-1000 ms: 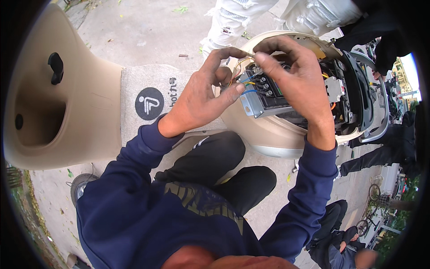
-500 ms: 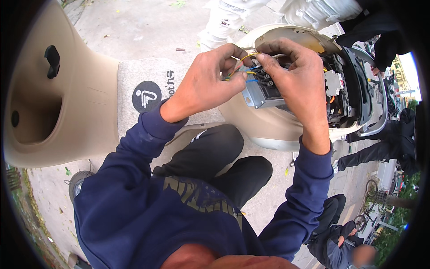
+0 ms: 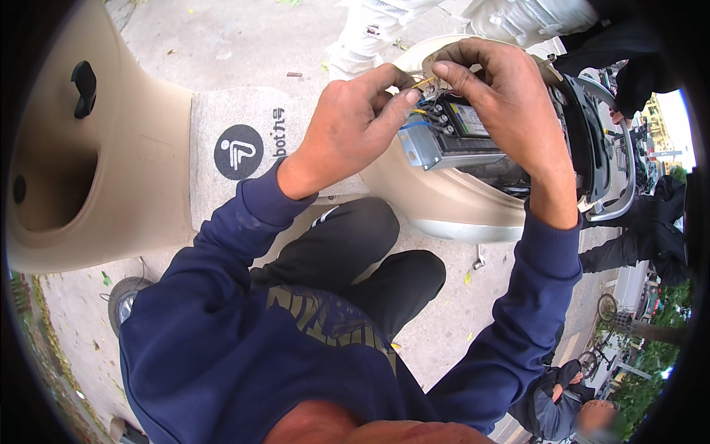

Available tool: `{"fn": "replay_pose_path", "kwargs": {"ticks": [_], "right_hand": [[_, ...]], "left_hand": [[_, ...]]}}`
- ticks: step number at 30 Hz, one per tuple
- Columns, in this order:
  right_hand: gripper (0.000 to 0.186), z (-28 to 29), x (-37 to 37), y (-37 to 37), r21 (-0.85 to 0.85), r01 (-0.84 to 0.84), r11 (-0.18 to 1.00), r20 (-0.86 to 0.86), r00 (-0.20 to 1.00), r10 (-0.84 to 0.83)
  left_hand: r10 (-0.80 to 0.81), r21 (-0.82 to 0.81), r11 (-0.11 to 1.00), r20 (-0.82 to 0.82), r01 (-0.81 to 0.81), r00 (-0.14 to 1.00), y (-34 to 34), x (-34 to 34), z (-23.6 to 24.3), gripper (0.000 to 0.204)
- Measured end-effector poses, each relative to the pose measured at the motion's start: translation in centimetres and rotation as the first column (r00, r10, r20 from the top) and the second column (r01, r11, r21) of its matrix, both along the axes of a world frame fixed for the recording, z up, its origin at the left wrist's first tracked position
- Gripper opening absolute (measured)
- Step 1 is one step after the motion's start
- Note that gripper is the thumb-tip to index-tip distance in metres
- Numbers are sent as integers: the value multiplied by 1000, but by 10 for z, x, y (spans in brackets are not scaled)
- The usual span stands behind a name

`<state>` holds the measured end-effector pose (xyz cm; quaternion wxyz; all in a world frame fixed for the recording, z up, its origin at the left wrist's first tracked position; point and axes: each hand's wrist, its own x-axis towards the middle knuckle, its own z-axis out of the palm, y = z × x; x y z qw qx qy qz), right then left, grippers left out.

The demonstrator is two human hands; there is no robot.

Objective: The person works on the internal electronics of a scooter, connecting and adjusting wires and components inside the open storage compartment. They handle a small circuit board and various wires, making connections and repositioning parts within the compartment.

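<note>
A thin yellow wire point(image 3: 424, 82) runs between my two hands above the scooter's open body. One end is pinched between the thumb and fingers of my left hand point(image 3: 351, 129). Thumb and forefinger of my right hand point(image 3: 510, 96) are closed on its other part. Below my fingers sits a metal-cased controller point(image 3: 470, 120) with a dark label and several cable terminals. Its silver bracket point(image 3: 420, 150) faces me, with blue and yellow wires beside it. My right hand and wrist hide part of the compartment behind.
The cream scooter body point(image 3: 421, 200) surrounds the compartment. To the left are a grey footboard mat point(image 3: 207, 148) and the front panel point(image 3: 140, 148). A person in ripped white trousers point(image 3: 370, 33) stands close opposite. A metal tool point(image 3: 479, 259) lies on the pavement; another person point(image 3: 551, 403) is at lower right.
My right hand has shifted right and slightly up, baring more of the controller. The left hand has risen a little, and its thumb has closed up to the fingers on the wire.
</note>
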<state>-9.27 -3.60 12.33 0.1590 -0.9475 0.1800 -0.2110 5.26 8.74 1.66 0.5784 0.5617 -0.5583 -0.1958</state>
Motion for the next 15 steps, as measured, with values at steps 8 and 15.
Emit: {"fn": "replay_pose_path", "kwargs": {"ticks": [8, 15], "right_hand": [[26, -2, 1, -2, 51, 33, 998, -61, 998, -30], [26, 10, 3, 9, -346, 4, 938, -214, 973, -83]], "left_hand": [[5, -2, 1000, -30, -5, 1000, 2, -3, 9, 23], [120, -180, 979, 153, -91, 981, -2, -2, 2, 20]]}}
